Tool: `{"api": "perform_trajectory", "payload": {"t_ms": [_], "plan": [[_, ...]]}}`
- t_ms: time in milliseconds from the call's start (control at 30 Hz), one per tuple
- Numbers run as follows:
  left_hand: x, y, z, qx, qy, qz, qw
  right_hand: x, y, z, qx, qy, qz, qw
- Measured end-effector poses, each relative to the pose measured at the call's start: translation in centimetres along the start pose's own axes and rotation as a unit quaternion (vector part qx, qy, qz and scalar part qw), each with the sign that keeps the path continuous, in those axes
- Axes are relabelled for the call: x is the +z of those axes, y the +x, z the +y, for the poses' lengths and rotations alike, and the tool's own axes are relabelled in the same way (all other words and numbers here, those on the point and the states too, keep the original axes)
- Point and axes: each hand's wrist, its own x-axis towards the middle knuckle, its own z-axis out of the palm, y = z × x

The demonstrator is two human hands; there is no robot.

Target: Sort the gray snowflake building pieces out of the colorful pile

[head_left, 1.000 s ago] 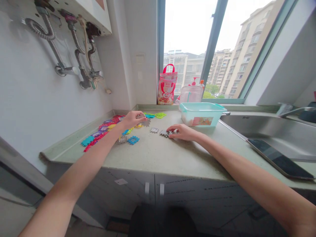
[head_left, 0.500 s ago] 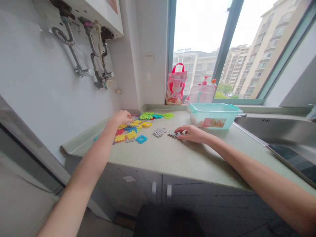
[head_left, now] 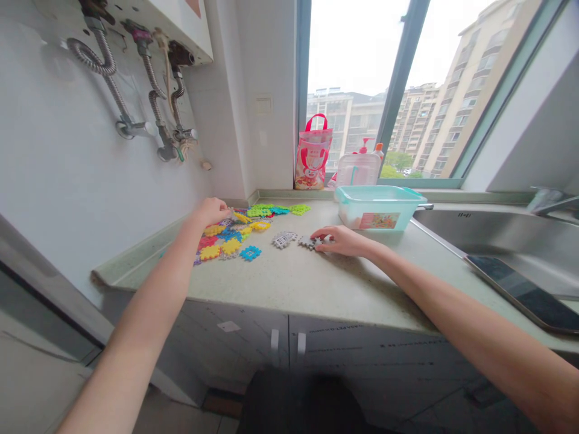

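Note:
My left hand (head_left: 211,211) is at the back left of the counter, over a spread of toothed plastic building tiles in yellow, blue, red and green. Its fingers are closed at the edge of a yellow building tile (head_left: 243,217), which tilts up a little. My right hand (head_left: 340,240) has thumb and fingers closed on a grey building tile (head_left: 308,242) resting on the counter. Just left of that lie more grey tiles (head_left: 284,240). A blue tile (head_left: 250,253) with an open centre lies near the front of the spread.
A turquoise plastic tub (head_left: 409,208) stands behind my right hand. Further right are a steel sink (head_left: 506,232) and a dark flat panel (head_left: 520,289) at its edge. A pink bag (head_left: 312,160) stands at the window. Metal hoses (head_left: 115,96) hang on the left wall.
The view has turned slightly right, so everything sits further left. The yellow tile by my left fingertips has tipped up from lying flat. My right hand stays on the grey tile.

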Motion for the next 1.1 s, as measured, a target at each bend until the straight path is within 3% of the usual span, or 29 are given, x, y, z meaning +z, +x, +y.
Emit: {"api": "perform_trajectory", "payload": {"t_ms": [67,133,300,367,467,633,733,867,1033,1100], "plan": [[-0.4,-0.3,0.9,-0.003,-0.011,0.069,0.998,0.0,0.0,0.0,-0.004,-0.002,0.001,1.0],[-0.2,-0.6,2.6,0.023,-0.066,0.099,0.993,0.0,0.1,0.1,-0.007,-0.006,0.002,1.0],[2.8,-1.1,7.6,0.192,-0.231,-0.048,0.953,0.1,0.1,0.3,-0.007,-0.006,0.001,1.0],[3.8,-0.8,8.2,0.19,-0.208,-0.043,0.959,0.1,0.1,0.3,-0.007,-0.009,0.001,1.0],[3.8,-0.4,6.8,0.131,-0.139,0.01,0.982,0.1,0.1,0.3,-0.007,-0.011,0.005,1.0],[2.2,0.0,2.6,0.095,-0.089,-0.069,0.989,0.1,0.1,0.1,-0.007,-0.004,0.003,1.0],[2.0,0.1,1.3,0.052,-0.044,-0.059,0.996,0.1,0.0,0.2,-0.006,-0.009,0.004,1.0],[1.8,0.1,1.1,0.019,-0.002,-0.005,1.0,0.1,0.1,0.3,-0.005,-0.014,0.001,1.0],[1.3,-0.3,2.0,-0.017,-0.006,-0.111,0.994,0.0,0.1,-0.1,-0.003,-0.013,0.0,1.0],[1.3,-0.3,2.5,-0.032,0.011,-0.128,0.991,-0.1,0.1,-0.3,-0.009,-0.008,0.001,1.0]]}}
